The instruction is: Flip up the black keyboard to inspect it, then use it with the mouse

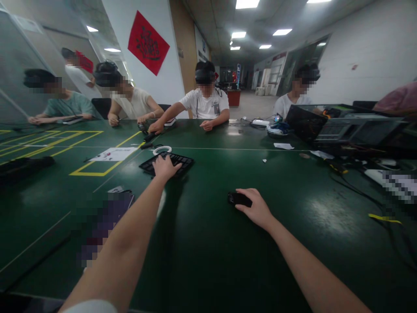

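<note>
My left hand [166, 168] reaches far forward, fingers spread over a flat black tray [185, 161] that has a grid of small compartments. The hand covers the tray's middle, and the tray's contents are too dim to make out. Nearer to me and to the right, my right hand [257, 209] holds a small black object [239, 199] low at the tabletop. Its thumb and fingers lie along either side; the shape is oblong, with a shiny end pointing left. A white ring like a tape roll [162, 150] lies just behind the tray.
Yellow tape lines [87, 174] and a printed white sheet [112, 154] are on the green table [208, 261]. A purple item [110, 217] lies beside my left forearm. Cables and computer equipment [358, 130] crowd the right. Across sit several people; one person's hand [156, 127] reaches toward black items.
</note>
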